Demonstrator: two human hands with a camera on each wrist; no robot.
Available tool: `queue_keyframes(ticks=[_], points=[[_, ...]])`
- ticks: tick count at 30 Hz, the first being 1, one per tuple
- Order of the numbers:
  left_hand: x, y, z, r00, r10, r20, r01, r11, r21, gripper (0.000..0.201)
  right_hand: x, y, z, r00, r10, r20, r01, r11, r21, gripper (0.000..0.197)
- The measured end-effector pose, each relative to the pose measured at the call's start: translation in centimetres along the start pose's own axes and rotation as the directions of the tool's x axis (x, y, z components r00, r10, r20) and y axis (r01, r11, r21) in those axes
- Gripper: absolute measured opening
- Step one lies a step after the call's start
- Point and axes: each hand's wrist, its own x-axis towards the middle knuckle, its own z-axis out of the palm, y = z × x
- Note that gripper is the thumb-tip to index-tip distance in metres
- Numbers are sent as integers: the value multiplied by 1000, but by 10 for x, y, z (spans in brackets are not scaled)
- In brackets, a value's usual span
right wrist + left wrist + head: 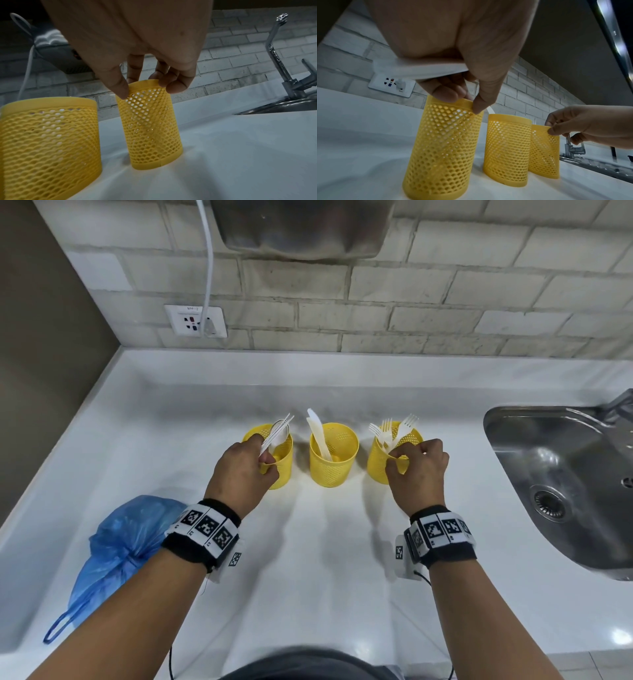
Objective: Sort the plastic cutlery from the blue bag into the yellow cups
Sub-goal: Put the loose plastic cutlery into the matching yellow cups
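Note:
Three yellow perforated cups stand in a row on the white counter. The left cup (279, 463) (443, 146) holds white spoons (278, 433). My left hand (269, 465) (465, 102) pinches its near rim, thumb outside, and white spoon handles (419, 70) run across its curled fingers. In the middle cup (334, 455) (506, 148) (48, 142) stand white knives (317, 433). The right cup (378, 463) (150, 127) holds forks (394, 429); my right hand (397, 457) (144, 86) pinches its near rim. The blue bag (130, 542) lies crumpled at the near left.
A steel sink (565, 491) with a tap (278, 54) is set into the counter on the right. On the brick wall are a socket (195, 320) with a white cable and, higher up, a metal appliance (301, 227). A brown wall bounds the counter's left side.

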Motion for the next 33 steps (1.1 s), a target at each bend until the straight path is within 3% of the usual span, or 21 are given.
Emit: queue_keyframes(ticks=[5,7,9,10,12,15,18,23,27,33], points=[[-7,13,-10,997,-19,-72,14,998,-66,33,-4,-19,-11,997,-20,-71,19,1000,-4,23],[-11,25,-15,996,-90,23,93,952,-293,35,-8,-38,-17,995,-64,-78,74,989,128,22],[-16,40,-22,957,-172,233,284,716,-638,34,-14,-62,-23,992,-116,-39,122,938,324,22],[-19,47,-25,927,-167,335,366,586,-723,31,-19,-75,-26,991,-137,1,125,904,409,20],[-24,58,-29,888,-100,448,438,479,-761,29,-27,-101,-32,978,-181,104,101,848,520,16],[-32,69,-30,877,5,480,407,524,-748,32,-37,-127,-31,953,-219,208,55,802,595,9],[-36,74,-31,884,35,465,373,547,-750,30,-40,-140,-26,951,-203,232,4,761,648,23],[-42,69,-35,910,52,412,326,526,-786,25,-42,-145,-30,954,-178,242,-66,661,747,25],[-45,68,-40,927,76,367,285,491,-823,33,-41,-144,-31,958,-150,243,-101,617,780,24],[-49,60,-41,948,67,311,200,635,-746,28,-40,-142,-28,972,-65,228,-171,472,865,12]])
